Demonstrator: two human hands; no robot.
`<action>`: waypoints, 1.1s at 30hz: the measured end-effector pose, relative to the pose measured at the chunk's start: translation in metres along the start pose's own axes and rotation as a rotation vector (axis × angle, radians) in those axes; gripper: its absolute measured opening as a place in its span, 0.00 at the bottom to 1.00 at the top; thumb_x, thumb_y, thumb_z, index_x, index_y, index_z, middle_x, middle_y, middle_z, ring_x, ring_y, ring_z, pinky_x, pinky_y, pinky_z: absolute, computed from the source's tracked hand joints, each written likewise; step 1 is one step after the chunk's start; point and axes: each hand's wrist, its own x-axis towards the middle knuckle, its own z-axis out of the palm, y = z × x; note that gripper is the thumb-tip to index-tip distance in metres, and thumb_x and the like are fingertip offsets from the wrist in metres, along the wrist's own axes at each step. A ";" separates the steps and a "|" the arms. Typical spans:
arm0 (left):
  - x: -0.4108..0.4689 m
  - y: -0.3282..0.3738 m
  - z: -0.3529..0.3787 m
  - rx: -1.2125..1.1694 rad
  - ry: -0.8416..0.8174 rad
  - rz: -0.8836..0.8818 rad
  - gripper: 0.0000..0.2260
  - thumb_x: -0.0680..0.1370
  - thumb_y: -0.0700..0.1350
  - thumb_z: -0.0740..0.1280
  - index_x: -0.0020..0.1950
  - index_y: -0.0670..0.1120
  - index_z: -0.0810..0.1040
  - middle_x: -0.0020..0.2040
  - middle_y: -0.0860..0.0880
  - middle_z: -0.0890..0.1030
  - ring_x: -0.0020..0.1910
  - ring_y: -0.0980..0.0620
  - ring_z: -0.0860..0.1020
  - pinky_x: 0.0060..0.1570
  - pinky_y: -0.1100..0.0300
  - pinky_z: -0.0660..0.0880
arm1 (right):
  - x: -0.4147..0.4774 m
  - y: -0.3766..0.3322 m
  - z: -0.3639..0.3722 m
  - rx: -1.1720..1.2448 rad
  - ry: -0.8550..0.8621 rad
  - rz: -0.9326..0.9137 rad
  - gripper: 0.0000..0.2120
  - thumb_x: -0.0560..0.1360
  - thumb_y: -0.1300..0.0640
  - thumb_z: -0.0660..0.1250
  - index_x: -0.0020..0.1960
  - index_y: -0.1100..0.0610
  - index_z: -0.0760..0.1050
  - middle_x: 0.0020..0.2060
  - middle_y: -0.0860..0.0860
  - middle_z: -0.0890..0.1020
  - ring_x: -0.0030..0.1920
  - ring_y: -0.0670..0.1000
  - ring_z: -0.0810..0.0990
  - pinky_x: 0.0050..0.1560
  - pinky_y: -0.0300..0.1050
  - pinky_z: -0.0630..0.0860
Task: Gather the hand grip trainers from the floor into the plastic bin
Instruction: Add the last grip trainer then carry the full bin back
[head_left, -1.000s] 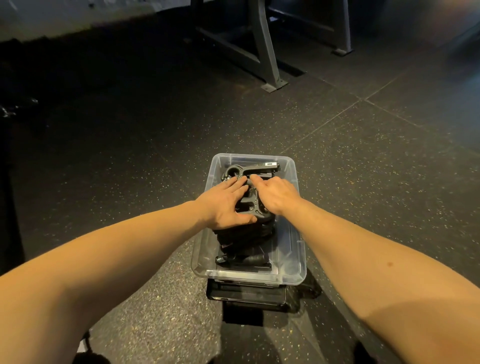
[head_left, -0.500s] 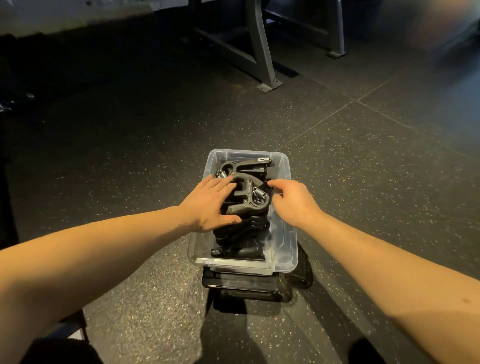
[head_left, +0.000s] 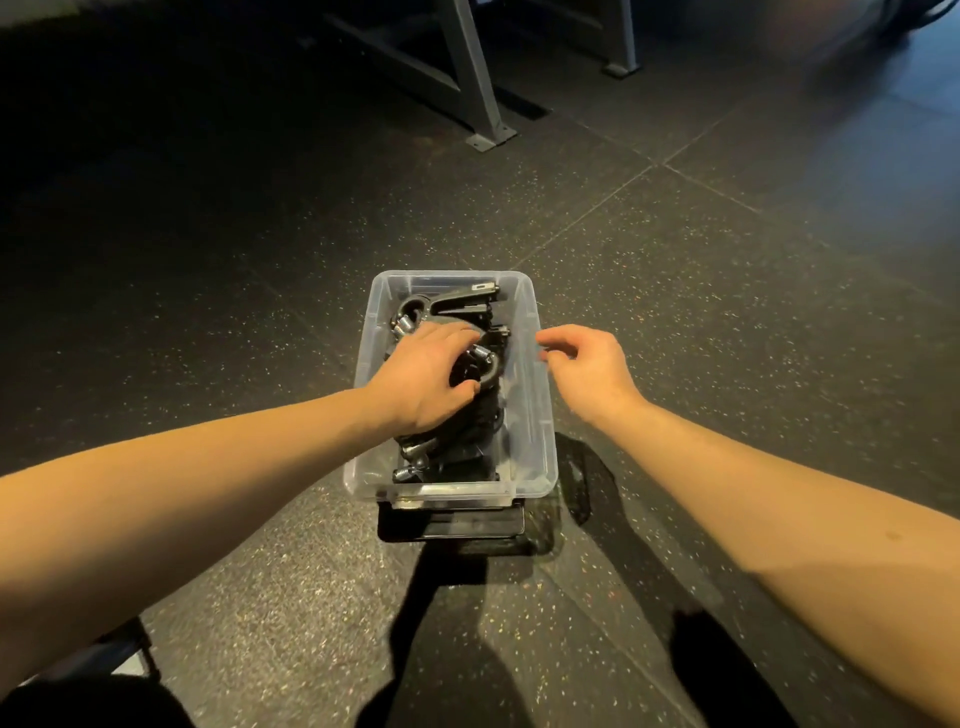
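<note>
A clear plastic bin (head_left: 541, 415) stands on the dark speckled floor in the middle of the head view. Several black hand grip trainers (head_left: 462, 302) with metal springs are piled inside it. My left hand (head_left: 426, 379) lies on top of the pile, its fingers curled over the top trainer and its thumb hooked round it. My right hand (head_left: 587, 369) hovers just outside the bin's right rim with loosely curled fingers and holds nothing. The trainers under my left hand are partly hidden.
A flat black object (head_left: 452, 525) lies under the bin's near end. A grey metal frame leg (head_left: 478, 93) with a foot plate stands on the floor beyond, and a second leg (head_left: 621, 52) stands at the back right. Rubber floor tiles surround the bin.
My right hand has lifted off the trainers and moved right, past the bin's rim. My left hand stays on the pile, its fingers now more curled round the top trainer.
</note>
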 end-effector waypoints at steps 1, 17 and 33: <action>0.005 0.009 0.001 -0.027 0.005 0.015 0.28 0.75 0.54 0.67 0.73 0.47 0.71 0.72 0.48 0.73 0.71 0.47 0.69 0.73 0.48 0.64 | 0.000 0.008 -0.008 0.010 0.007 0.029 0.15 0.77 0.63 0.64 0.52 0.45 0.82 0.49 0.44 0.85 0.53 0.47 0.83 0.60 0.49 0.79; 0.096 0.280 0.145 -0.080 -0.511 0.395 0.23 0.76 0.51 0.68 0.71 0.48 0.74 0.66 0.44 0.78 0.67 0.42 0.73 0.66 0.49 0.71 | -0.167 0.164 -0.186 0.181 0.299 0.640 0.08 0.78 0.66 0.67 0.57 0.63 0.80 0.41 0.60 0.83 0.41 0.55 0.82 0.41 0.41 0.80; -0.073 0.640 0.330 -0.138 -0.943 0.701 0.17 0.76 0.49 0.69 0.64 0.47 0.77 0.60 0.46 0.82 0.60 0.46 0.79 0.61 0.56 0.75 | -0.528 0.364 -0.287 0.294 0.811 1.301 0.06 0.74 0.61 0.69 0.50 0.56 0.82 0.46 0.54 0.85 0.49 0.56 0.84 0.56 0.52 0.81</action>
